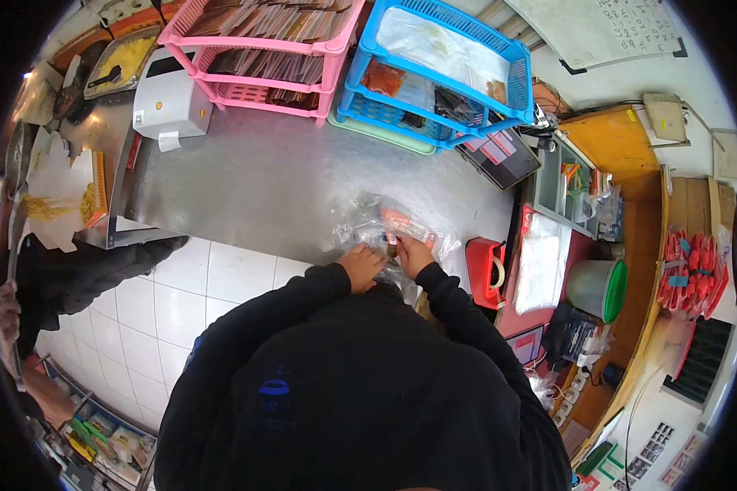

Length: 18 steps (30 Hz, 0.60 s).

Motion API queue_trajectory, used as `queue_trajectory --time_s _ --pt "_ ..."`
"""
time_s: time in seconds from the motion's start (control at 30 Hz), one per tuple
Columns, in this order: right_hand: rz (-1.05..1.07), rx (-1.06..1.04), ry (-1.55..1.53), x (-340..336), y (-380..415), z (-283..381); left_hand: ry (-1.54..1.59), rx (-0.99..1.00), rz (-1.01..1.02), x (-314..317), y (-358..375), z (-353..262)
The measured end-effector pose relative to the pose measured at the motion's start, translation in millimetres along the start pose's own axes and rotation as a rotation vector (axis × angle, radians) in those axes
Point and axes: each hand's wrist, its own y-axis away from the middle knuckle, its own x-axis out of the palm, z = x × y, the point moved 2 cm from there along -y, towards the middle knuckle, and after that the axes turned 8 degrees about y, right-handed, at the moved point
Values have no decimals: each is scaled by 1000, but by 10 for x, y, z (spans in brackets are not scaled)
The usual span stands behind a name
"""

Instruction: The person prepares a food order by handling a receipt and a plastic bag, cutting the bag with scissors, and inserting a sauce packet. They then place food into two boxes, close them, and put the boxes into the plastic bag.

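Note:
A crumpled clear plastic bag with orange-red print lies at the front edge of the metal table, close to my body. My left hand is at the bag's near left side, its fingers curled in on the plastic. Just to the right, my right hand pinches the bag near the printed part, with thumb and fingers together. Something small and brownish shows between the hands; what it is I cannot make out.
Pink tiered racks and blue tiered racks stand along the back. A white label printer sits left of them. To my right are a red tape dispenser and a grey bin with a green lid. Another person's hand shows at far left.

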Motion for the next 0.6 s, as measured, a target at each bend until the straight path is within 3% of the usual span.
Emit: queue_trajectory --time_s 0.17,0.47,0.6 --pt "30 63 -119 -114 62 98 36 -49 148 117 3 -71" --pt "189 165 -276 -180 -17 -138 39 19 -79 53 13 -181" --pt "236 150 -316 -219 -97 -231 53 39 -66 -43 4 -233"
